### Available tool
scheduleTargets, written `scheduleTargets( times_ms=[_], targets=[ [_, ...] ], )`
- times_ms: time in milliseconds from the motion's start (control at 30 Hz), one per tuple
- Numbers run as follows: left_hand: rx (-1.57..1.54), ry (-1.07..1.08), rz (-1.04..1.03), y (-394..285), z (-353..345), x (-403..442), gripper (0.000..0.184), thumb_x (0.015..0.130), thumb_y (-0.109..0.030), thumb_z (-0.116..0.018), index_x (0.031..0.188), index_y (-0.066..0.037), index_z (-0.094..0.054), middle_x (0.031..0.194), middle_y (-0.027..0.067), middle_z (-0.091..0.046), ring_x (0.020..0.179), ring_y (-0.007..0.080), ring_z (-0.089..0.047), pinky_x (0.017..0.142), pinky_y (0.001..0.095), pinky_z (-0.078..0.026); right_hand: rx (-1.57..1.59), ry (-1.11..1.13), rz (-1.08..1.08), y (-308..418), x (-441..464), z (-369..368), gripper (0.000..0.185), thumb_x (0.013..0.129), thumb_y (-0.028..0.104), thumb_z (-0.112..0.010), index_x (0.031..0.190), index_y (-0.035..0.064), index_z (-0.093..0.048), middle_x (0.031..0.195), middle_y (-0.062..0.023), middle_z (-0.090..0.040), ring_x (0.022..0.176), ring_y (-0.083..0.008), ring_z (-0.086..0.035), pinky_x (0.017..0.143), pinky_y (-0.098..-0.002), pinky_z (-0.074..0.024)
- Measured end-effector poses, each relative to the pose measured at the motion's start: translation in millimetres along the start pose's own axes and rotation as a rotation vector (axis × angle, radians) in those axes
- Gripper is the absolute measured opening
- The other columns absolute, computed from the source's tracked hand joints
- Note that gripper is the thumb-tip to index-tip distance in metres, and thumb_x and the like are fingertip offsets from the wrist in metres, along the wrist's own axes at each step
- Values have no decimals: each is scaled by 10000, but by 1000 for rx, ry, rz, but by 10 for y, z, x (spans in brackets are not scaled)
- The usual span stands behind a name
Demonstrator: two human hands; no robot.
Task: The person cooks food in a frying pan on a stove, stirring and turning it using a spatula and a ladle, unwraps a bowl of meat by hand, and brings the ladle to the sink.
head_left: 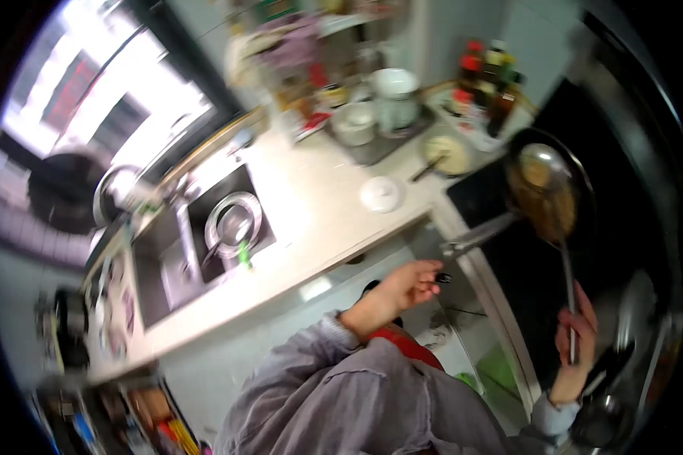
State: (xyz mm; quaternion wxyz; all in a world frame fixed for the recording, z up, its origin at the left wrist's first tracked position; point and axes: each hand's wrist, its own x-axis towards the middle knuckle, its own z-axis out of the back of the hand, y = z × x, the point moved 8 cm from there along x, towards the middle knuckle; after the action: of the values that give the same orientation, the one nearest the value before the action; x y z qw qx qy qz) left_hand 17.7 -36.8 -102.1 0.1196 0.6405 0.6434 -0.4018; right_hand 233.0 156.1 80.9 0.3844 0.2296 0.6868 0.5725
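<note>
My right hand (576, 330) is wrapped around the long metal handle of a ladle (567, 277). The ladle's round bowl rests inside a dark wok (589, 189), over brownish food (546, 216). My left hand (413, 287) hovers off the counter's front edge, its fingers loosely curled and apart, with nothing plainly held. A small dark thing (443, 278) shows by its fingertips; I cannot tell what it is. Nearest to that hand is the wok's handle (482, 233), which points toward it without being touched.
The wok stands on a black stovetop (501, 277). Along the counter (319, 205) are a white lid (382, 195), a pale bowl (446, 157), a tray (372, 154) with containers, and sauce bottles (501, 106). A double sink (159, 269) at left holds a metal basin (254, 208).
</note>
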Motion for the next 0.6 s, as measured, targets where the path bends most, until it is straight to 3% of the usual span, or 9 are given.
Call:
scheduleTargets(
  times_ms=[67,233,333,400,533,567,600],
  targets=[
    [-74,-21,-2,226,149,-99,124,823,-170,-536,912,-106,-592,614,-20,-567,541,138,-566,402,204,-410,44,-59,28,29,-170,-25,647,705,82,-518,1315,14,-314,515,-12,-460,318,-59,-382,276,-178,-289],
    [-220,-16,-87,75,469,-475,79,827,-168,-528,862,-115,-575,603,-20,-572,499,123,-554,385,199,-381,-18,208,56,183,-282,-747,674,698,86,-510,1326,13,-276,580,-17,-465,311,-62,-384,263,-182,-316],
    [-188,-20,-200,-81,647,-802,105,830,-173,-528,906,-110,-563,603,-30,-570,474,113,-547,388,197,-389,-44,303,-34,48,-373,-1365,681,676,66,-522,1313,-6,-292,615,-28,-492,318,-48,-374,273,-173,-308],
    [-152,79,-286,-226,680,-1071,171,836,-203,-534,976,-107,-552,679,-21,-586,547,117,-572,426,206,-417,-128,326,-114,-29,-545,-2028,672,673,69,-529,1303,-13,-311,601,-19,-489,318,-41,-345,282,-164,-275],
    [-188,46,-463,-581,979,-1805,310,830,-319,-558,1048,-103,-512,841,17,-576,703,113,-580,505,227,-450,-64,833,-245,-543,-755,-3285,659,681,78,-527,1301,-10,-323,622,-26,-485,373,-50,-379,336,-166,-304],
    [-176,17,-522,-642,1231,-1901,397,824,-371,-563,1113,-111,-481,888,14,-555,841,126,-566,610,251,-471,-64,925,-282,-676,-822,-3620,649,697,66,-523,1307,-3,-314,631,-35,-488,390,-61,-399,353,-173,-321],
    [-201,-14,-561,-711,1441,-2047,382,824,-366,-566,1097,-112,-484,875,11,-549,837,127,-565,616,255,-474,-67,1017,-318,-835,-898,-3931,639,713,54,-518,1314,5,-306,639,-44,-490,406,-71,-419,370,-180,-338]
  ],
)
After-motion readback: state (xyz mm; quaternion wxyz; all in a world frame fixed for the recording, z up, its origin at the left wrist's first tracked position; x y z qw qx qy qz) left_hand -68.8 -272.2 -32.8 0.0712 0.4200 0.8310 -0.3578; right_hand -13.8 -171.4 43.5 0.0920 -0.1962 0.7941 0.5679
